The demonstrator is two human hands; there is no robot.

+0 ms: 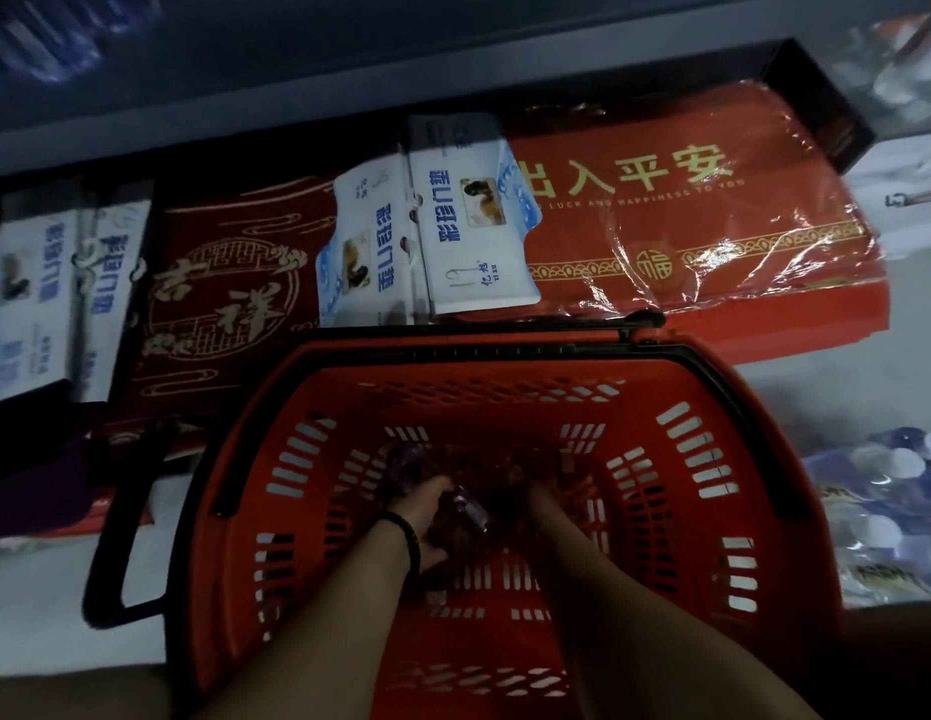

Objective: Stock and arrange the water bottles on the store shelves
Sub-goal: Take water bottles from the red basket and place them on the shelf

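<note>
Both my arms reach down into a red plastic shopping basket point(686, 459) on the floor. At its dark bottom lie clear water bottles with purple labels point(471, 509). My left hand point(427, 517), with a black band on the wrist, curls its fingers round one of these bottles. My right hand point(543, 504) is deep among the bottles; its fingers are lost in shadow, so its hold is unclear. The picture is dim and blurred.
Just beyond the basket a low shelf holds red doormats in plastic wrap point(686, 210) and white mat packages point(468, 215). A shrink-wrapped pack of water bottles point(884, 506) lies on the floor at the right. The basket's black handle point(115, 537) sticks out left.
</note>
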